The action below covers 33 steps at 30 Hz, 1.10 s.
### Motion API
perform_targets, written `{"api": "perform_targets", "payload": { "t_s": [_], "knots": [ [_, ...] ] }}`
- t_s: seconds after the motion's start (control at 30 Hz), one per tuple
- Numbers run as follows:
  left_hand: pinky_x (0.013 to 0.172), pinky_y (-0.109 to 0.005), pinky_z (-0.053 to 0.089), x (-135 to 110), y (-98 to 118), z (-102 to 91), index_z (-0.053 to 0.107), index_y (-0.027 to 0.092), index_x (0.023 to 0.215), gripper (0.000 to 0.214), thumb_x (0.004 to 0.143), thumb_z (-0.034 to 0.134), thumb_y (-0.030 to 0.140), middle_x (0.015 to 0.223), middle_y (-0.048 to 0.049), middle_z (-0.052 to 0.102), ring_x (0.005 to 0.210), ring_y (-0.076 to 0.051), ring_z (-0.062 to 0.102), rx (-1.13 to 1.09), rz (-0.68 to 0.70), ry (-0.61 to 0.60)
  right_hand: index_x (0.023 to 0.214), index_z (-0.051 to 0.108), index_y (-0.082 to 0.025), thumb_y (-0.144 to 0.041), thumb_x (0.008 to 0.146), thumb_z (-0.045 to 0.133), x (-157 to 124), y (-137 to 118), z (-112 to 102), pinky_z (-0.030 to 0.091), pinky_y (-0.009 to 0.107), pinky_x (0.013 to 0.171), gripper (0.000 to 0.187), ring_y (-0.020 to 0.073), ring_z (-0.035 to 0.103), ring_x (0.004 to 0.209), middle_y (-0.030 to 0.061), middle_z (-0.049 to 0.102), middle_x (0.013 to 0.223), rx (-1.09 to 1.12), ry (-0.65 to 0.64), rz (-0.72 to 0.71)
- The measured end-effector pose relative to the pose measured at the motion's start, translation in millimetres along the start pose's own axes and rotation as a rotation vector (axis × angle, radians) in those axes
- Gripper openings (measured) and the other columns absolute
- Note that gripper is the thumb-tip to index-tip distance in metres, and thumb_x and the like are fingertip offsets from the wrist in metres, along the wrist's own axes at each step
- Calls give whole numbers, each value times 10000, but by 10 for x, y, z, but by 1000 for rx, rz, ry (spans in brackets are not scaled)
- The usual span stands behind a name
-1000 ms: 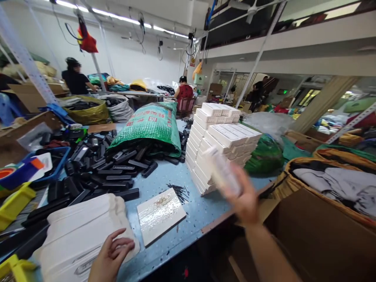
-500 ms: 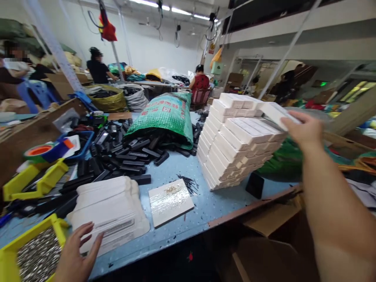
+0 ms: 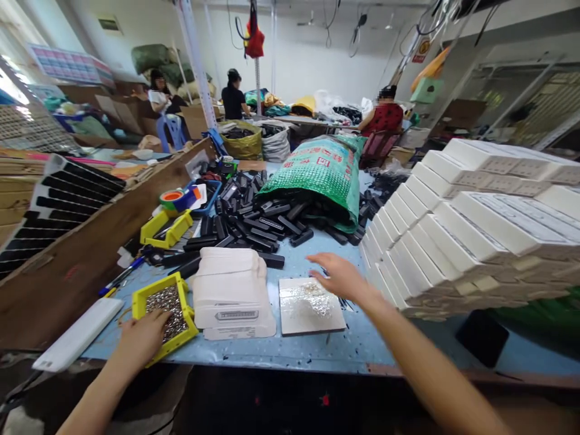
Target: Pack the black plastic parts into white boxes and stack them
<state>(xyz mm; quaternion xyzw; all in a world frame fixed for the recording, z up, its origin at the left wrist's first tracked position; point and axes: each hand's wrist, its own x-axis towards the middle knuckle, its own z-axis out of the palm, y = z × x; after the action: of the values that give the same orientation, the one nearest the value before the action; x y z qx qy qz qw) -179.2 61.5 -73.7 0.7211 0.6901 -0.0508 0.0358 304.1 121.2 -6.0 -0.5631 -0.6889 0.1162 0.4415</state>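
Observation:
My left hand [image 3: 142,338] rests on the near edge of a yellow bin [image 3: 164,311] full of small metal parts; its fingers are curled over the rim and partly hidden. My right hand [image 3: 339,276] hovers open, fingers spread, just above a white tile [image 3: 309,307] with glue or residue on it, holding nothing. Between the two lies a stack of flat white folded boxes [image 3: 232,290]. A big pile of assembled white boxes [image 3: 462,229] rises to the right of my right arm.
Black bar-shaped parts [image 3: 254,223] spill from a green sack [image 3: 319,172] at mid table. A cardboard wall [image 3: 86,254], yellow trays [image 3: 165,228], tape roll [image 3: 174,198] and a white slab [image 3: 77,334] sit left. Other people work at far tables.
My right hand left the white box on the big pile and came down over the tile, empty. My left hand shifted from the flat boxes to the yellow bin. The view swung left.

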Motion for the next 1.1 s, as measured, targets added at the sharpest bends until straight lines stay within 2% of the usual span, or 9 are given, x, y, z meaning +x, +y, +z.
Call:
{"api": "perform_targets", "payload": {
  "t_s": [0.13, 0.23, 0.33, 0.43, 0.53, 0.63, 0.7, 0.77, 1.1],
  "knots": [
    [765, -399, 432, 35, 139, -101, 659, 176, 814, 337, 861, 335, 257, 911, -119, 723, 902, -294, 655, -5, -8, -42, 962, 713, -198, -191, 555, 788, 226, 7, 1133, 443, 441, 990, 415, 287, 595, 1096, 83, 676, 1126, 288, -173, 321],
    [824, -386, 413, -5, 93, -143, 666, 200, 836, 315, 875, 388, 342, 968, -87, 727, 950, -275, 640, -64, -2, 50, 881, 690, -178, -223, 608, 728, 165, 102, 1416, 432, 465, 973, 280, 282, 609, 1026, 89, 690, 1031, 365, -129, 416],
    [870, -414, 407, -71, -17, -136, 687, 197, 827, 306, 855, 446, 384, 953, -99, 733, 949, -294, 636, -181, -40, 197, 963, 651, -176, -340, 646, 693, -117, 282, 1128, 449, 439, 940, 360, 256, 609, 996, 81, 672, 1042, 422, -58, 474],
    [909, -451, 411, -115, 124, -119, 704, 201, 791, 302, 815, 500, 422, 940, -106, 729, 960, -310, 625, -427, -117, 358, 978, 621, -183, -467, 661, 670, -482, 317, 638, 484, 398, 877, 428, 228, 628, 943, 56, 672, 982, 749, 95, 619],
    [820, -406, 489, -164, 767, -102, 713, 204, 794, 346, 690, 638, 526, 881, -80, 726, 847, -261, 641, -1048, -292, 395, 905, 591, -213, -471, 657, 702, -761, 46, 386, 511, 360, 789, 375, 187, 645, 818, 1, 659, 842, 1201, 301, 787],
    [724, -361, 529, -249, 1681, -62, 720, 158, 807, 412, 607, 742, 518, 764, -75, 705, 739, -217, 646, -1707, -301, 36, 880, 552, -237, -392, 684, 712, -860, -408, 448, 504, 297, 660, 297, 121, 587, 616, -58, 581, 679, 1364, 349, 734],
    [732, -319, 526, -304, 2164, -30, 732, 153, 830, 367, 628, 762, 457, 778, -61, 694, 735, -175, 635, -1878, -238, -59, 857, 537, -236, -391, 709, 691, -838, -678, 557, 487, 276, 618, 265, 104, 544, 560, -70, 536, 627, 1412, 351, 650],
    [736, -265, 507, -334, 2430, -12, 733, 165, 830, 281, 644, 778, 370, 789, -34, 681, 737, -136, 616, -1912, -164, -21, 840, 528, -232, -413, 731, 662, -787, -856, 649, 482, 276, 626, 250, 104, 542, 568, -65, 530, 623, 1433, 387, 603],
    [708, -250, 504, -334, 2429, -52, 645, 163, 897, 323, 622, 792, 248, 733, -13, 699, 701, -127, 640, -1876, -101, -27, 822, 487, -230, -418, 738, 609, -773, -926, 753, 444, 279, 603, 239, 103, 494, 547, -66, 489, 612, 1441, 469, 647]
  ]
}}
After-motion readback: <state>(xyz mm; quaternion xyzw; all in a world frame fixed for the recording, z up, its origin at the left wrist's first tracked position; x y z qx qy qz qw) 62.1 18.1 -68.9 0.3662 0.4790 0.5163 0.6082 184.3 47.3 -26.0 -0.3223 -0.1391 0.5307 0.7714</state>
